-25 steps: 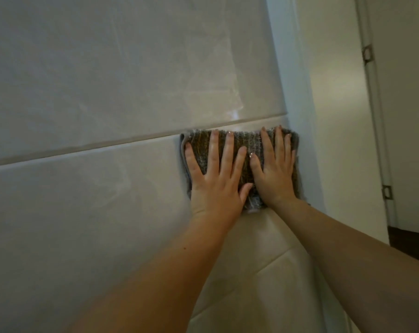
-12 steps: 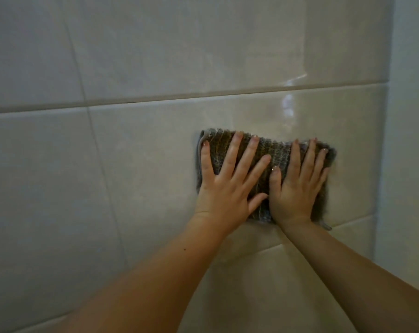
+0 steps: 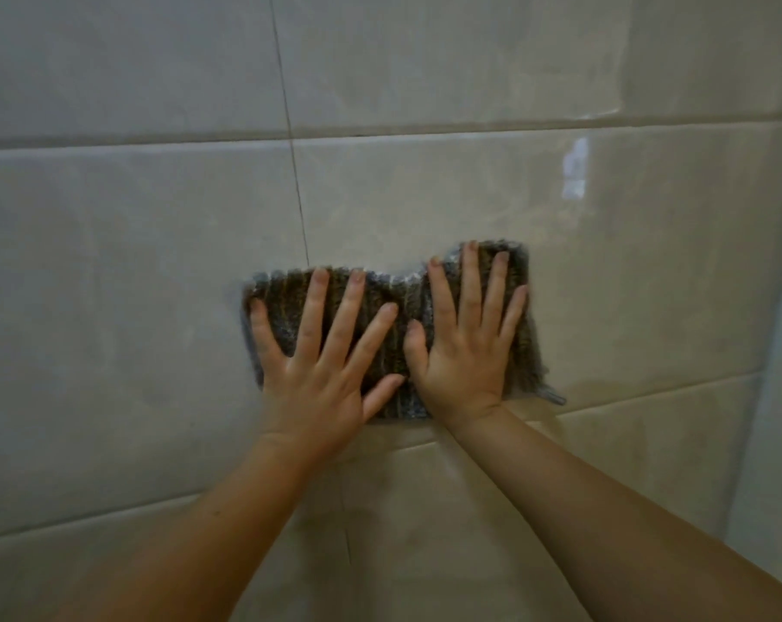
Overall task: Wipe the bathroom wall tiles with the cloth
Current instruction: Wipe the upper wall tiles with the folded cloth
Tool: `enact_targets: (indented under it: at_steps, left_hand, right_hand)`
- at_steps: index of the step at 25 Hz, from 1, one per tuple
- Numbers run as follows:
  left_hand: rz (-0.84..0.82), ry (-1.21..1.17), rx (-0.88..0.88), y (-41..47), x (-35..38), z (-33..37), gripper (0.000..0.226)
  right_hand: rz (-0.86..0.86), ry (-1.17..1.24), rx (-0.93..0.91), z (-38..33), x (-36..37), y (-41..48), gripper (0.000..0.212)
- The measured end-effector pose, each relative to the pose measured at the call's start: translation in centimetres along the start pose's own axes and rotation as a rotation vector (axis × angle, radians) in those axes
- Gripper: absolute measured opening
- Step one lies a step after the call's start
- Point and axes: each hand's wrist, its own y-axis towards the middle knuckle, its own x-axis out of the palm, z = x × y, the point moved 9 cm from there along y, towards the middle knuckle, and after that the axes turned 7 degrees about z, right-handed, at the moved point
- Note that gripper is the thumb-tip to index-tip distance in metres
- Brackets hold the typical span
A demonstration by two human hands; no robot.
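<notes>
A grey ribbed cloth (image 3: 391, 291) lies flat against the glossy beige wall tiles (image 3: 425, 195), in the middle row of tiles. My left hand (image 3: 321, 374) presses on its left half with fingers spread. My right hand (image 3: 465, 347) presses on its right half, sitting a little higher, so the cloth's right top edge is raised. The thumbs almost touch. Much of the cloth is hidden under the hands. A loose corner of it sticks out at the lower right (image 3: 555, 397).
Grout lines run across above (image 3: 425, 130) and below (image 3: 649, 395) the hands, and a vertical joint (image 3: 299, 208) stands just up-left of the cloth. The wall's corner edge (image 3: 779, 352) is at the far right. A bright reflection (image 3: 575, 168) shows on the tile.
Both hands have slid the cloth down from the upper grout line and leftward, away from the wall's corner. The door frame has left the view, and the right side of the cloth now sits higher.
</notes>
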Motion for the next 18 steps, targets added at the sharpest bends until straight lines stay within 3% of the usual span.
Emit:
enact_targets:
  at_steps: [4,8,18]
  left_hand:
    - [-0.036,0.008,-0.059,-5.3,0.4,0.7,0.072]
    - [-0.043,-0.004,-0.123,-5.6,1.3,4.3,0.071]
    - [0.006,-0.105,-0.046,0.8,3.4,17.7,0.072]
  right_hand:
    - [-0.045,0.050,-0.198,-2.3,0.3,-3.2,0.064]
    - [-0.059,0.070,-0.325,0.1,-0.1,-4.5,0.056]
    - [0.000,0.040,-0.198,15.3,-1.6,-5.0,0.059]
